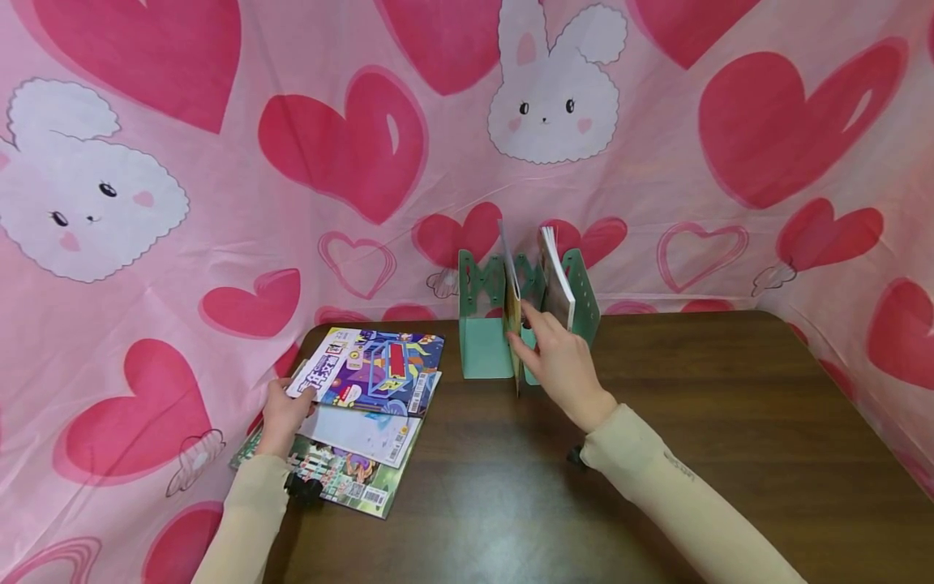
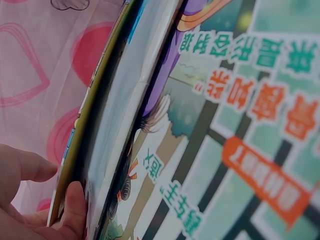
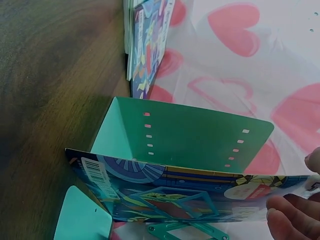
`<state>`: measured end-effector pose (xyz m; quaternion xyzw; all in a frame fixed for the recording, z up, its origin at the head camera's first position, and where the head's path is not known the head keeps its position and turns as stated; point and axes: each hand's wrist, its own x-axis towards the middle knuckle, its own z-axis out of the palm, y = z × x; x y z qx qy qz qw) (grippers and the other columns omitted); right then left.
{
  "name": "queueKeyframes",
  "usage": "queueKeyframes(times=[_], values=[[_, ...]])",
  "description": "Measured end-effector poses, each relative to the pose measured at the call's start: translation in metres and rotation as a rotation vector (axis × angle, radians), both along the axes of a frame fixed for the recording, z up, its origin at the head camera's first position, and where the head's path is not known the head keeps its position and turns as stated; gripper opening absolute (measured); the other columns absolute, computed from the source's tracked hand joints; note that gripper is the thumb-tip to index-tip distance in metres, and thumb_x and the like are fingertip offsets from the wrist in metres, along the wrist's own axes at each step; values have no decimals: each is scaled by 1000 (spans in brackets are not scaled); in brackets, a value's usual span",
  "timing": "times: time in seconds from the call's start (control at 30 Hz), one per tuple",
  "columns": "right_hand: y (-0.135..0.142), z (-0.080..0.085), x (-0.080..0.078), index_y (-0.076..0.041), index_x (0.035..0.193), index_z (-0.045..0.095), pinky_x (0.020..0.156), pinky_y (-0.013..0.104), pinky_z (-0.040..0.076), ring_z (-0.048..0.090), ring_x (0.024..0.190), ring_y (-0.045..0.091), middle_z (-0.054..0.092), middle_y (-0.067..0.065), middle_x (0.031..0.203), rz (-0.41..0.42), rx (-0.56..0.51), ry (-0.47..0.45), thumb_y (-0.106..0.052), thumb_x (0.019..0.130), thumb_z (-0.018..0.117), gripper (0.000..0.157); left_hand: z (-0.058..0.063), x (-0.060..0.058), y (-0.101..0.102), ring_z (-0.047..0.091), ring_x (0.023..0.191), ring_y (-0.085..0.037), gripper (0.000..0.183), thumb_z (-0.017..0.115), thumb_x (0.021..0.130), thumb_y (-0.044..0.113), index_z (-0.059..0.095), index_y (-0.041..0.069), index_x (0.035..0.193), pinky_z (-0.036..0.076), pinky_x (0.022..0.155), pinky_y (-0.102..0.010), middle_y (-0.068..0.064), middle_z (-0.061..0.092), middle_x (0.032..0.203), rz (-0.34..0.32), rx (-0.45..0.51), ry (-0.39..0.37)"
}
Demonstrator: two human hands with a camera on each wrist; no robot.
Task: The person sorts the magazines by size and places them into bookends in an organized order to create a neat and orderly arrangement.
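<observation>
My left hand (image 1: 286,415) grips the left edge of the purple-and-blue magazine (image 1: 394,365), which lies on top of a stack at the table's left. In the left wrist view its thumb and a finger (image 2: 75,205) sit at the edges of the magazines. Over at the bookend, my right hand (image 1: 565,369) holds an upright magazine (image 3: 170,195) by its edge, thumb on one side and fingers on the other. This magazine stands within the green metal bookend (image 1: 487,349). A thicker magazine (image 1: 558,280) leans against the bookend's right wall.
Beneath the top magazine lie a pale magazine (image 1: 357,434) and a green-covered magazine (image 1: 365,487), spread toward the front. The brown wooden table (image 1: 715,438) stretches to the right. A pink cloth (image 1: 452,178) with hearts and rabbits hangs behind and at the sides.
</observation>
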<state>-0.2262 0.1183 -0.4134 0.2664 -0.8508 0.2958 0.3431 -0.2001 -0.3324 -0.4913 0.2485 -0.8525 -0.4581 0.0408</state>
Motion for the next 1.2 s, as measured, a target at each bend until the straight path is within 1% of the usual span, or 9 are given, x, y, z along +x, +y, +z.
queueKeyframes(times=[0.17,0.33,0.53,0.57,0.67,0.77,0.87,1.0,1.2], values=[[2,-1,1,5,137,58,62,41,63,71,76,30,71,19,102,-3,-29,-32,-16,91,83,56,1,0,1,64,75,-16,65,54,103,19,23,-14,150,48,64,-24,-37,45,133,-7,-7,-11],[4,-1,0,3,138,58,66,45,63,73,80,32,71,20,104,-20,-23,-34,-16,90,83,57,3,0,1,66,82,-23,65,54,103,18,22,-14,151,51,70,-29,-38,44,135,-5,-19,-13],[3,-4,-3,3,119,66,52,39,57,66,60,25,73,17,83,-30,28,-71,-13,95,77,31,2,-1,0,67,84,-26,65,54,104,18,22,-14,150,52,71,-30,-39,43,136,-6,-21,-9],[3,-4,-3,3,116,66,52,39,57,66,60,25,73,17,81,-28,30,-73,-10,96,75,26,2,-1,1,67,85,-27,65,54,104,18,22,-14,150,53,72,-31,-39,43,136,-5,-20,-9],[1,-6,-3,5,115,65,55,43,59,71,63,29,74,19,83,-28,18,-52,-4,98,69,20,1,0,1,67,86,-27,65,55,104,18,23,-14,150,53,72,-31,-38,43,136,-4,-17,-14],[-1,-6,-4,5,110,65,57,48,60,73,66,32,74,20,84,-39,-3,-7,0,97,67,15,1,0,1,66,82,-23,64,55,103,18,24,-14,149,52,68,-26,-38,44,135,-6,-11,-9],[-1,-7,-4,5,105,66,55,48,59,71,64,31,71,18,77,-48,-35,21,1,95,67,10,0,0,0,65,76,-16,64,55,103,18,24,-14,148,49,64,-21,-38,44,135,-10,-4,-6],[1,-10,-5,6,108,68,56,48,59,71,64,31,71,17,79,-62,-50,44,1,95,67,14,-1,-1,-1,63,73,-13,63,55,103,19,24,-14,148,48,62,-20,-38,45,134,-13,-1,-5],[1,-12,-6,5,115,67,59,48,61,72,68,31,74,18,88,-34,-29,34,1,95,69,21,0,0,0,67,79,-20,64,55,103,18,23,-14,149,53,67,-24,-39,43,135,-9,-10,-4]])
